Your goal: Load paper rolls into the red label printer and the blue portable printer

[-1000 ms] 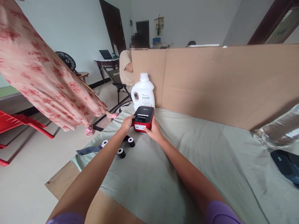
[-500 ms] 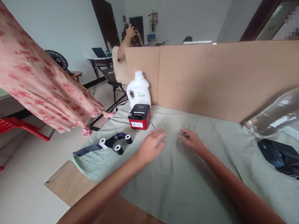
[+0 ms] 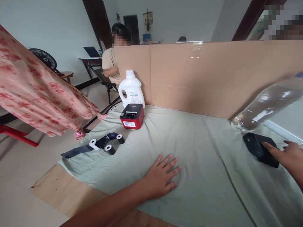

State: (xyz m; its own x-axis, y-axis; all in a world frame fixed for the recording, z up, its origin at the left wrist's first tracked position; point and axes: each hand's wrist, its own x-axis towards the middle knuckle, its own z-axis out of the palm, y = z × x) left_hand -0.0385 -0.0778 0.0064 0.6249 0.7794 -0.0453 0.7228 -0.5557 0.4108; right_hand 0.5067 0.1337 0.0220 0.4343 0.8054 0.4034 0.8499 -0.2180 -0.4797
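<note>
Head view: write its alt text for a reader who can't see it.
A person's right hand is over a black device at right, seemingly touching it, while the left hand lies spread on a pale green cloth. Beyond, a red and black printer stands before a white jug, near small black rolls; a cardboard panel runs behind.

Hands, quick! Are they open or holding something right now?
Left hand: open, spread over the green cloth.
Right hand: at the black device; whether it is gripping cannot be told.
</note>
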